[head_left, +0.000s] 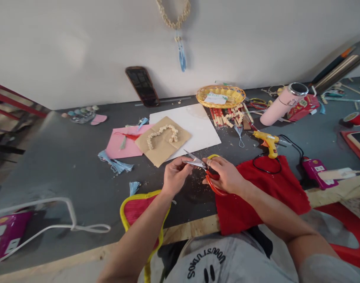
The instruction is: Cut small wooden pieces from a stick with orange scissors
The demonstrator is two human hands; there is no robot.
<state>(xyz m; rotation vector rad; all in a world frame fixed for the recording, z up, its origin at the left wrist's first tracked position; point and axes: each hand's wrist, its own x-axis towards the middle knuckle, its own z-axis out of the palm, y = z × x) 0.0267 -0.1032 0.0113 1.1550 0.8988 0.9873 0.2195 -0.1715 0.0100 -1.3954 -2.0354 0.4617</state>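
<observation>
My right hand (pixel 226 175) grips a pair of scissors (pixel 214 185) with red and yellow handles, the blades parted and pointing left. At the blades, the fingertips of my left hand (pixel 177 175) are pinched together. Whatever lies between them is too small to name. Just beyond my hands, a curved string of cream beads or shells (pixel 162 132) rests on brown paper (pixel 146 146), which overlaps a white sheet (pixel 188 122) and a pink sheet (pixel 115 143). Small crumbs are scattered on the table under the scissors.
Blue tassels (pixel 116 163) lie at left. Red cloth (pixel 265 192) lies under my right forearm; a yellow glue gun (pixel 267 142) is beyond it. Farther back are a wicker basket (pixel 237 96), a pink flask (pixel 281 105) and a leaning phone (pixel 142 86). A white cable (pixel 70 210) crosses the left front.
</observation>
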